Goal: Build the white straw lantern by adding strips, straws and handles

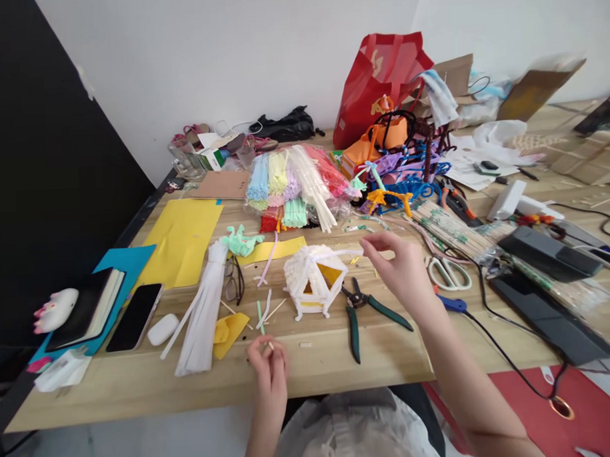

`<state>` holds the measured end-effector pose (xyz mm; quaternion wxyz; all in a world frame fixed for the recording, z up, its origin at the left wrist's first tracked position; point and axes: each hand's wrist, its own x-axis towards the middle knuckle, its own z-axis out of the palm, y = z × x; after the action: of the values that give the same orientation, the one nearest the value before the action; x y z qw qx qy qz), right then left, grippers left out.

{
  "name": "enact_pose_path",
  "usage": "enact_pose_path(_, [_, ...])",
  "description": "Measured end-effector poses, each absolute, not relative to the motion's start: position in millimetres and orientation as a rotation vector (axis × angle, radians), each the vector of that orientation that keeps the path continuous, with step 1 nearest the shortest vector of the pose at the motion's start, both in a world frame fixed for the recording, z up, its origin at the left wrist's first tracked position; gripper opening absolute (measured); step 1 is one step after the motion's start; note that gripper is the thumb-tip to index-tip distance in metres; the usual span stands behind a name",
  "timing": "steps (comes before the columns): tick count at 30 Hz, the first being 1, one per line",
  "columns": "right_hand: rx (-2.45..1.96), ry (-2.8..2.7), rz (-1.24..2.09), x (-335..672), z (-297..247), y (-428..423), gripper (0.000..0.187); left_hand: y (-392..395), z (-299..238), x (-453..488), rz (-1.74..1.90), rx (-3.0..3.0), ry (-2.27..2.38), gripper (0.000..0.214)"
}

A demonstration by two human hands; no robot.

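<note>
Left hand (268,360), bagged pipe cleaners (292,182) beyond

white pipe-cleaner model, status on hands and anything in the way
Right hand pinching white pipe cleaner; left hand lower, grip unclear. White pipe-cleaner model upright. Green-handled pliers close on its right, possibly in the way.

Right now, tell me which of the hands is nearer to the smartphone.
Left. The left hand is to the right of the smartphone, past the bundle of white pipe cleaners; the right hand is much farther right, beyond the small white model.
</note>
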<state>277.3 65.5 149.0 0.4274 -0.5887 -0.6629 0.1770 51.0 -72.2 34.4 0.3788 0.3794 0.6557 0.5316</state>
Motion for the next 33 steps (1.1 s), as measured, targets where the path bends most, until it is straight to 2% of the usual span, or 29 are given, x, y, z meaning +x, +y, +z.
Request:
enact_pose_path(3, [-1.353,-1.695,0.433,255,149,63,0.015,-47,36,33,1.037,1.395,1.983,0.013])
enact_pose_path(6, [-1.267,-1.739,0.451,239,143,51,0.012,-19,34,20,0.717,1.741,2.161,0.018])
enact_pose_path(11, [-1.165,-1.772,0.427,240,124,33,0.009,9,24,11,0.320,2.092,2.165,0.023])
enact_pose_path(17, [-1.219,-1.745,0.465,264,106,19,0.007,20,26,-5,0.383,2.079,2.147,0.021])
enact_pose_path(23, [-1.266,-1.675,0.456,276,102,22,0.007,3,34,-13,0.717,1.985,2.045,0.022])
enact_pose_path(28, [-1.260,-1.664,0.430,277,108,38,0.010,-20,23,1,0.567,2.187,1.797,0.041])
enact_pose_path(33, [-1.349,-1.638,0.457,281,111,96,0.019,-21,1,3,0.625,2.292,1.865,0.025])
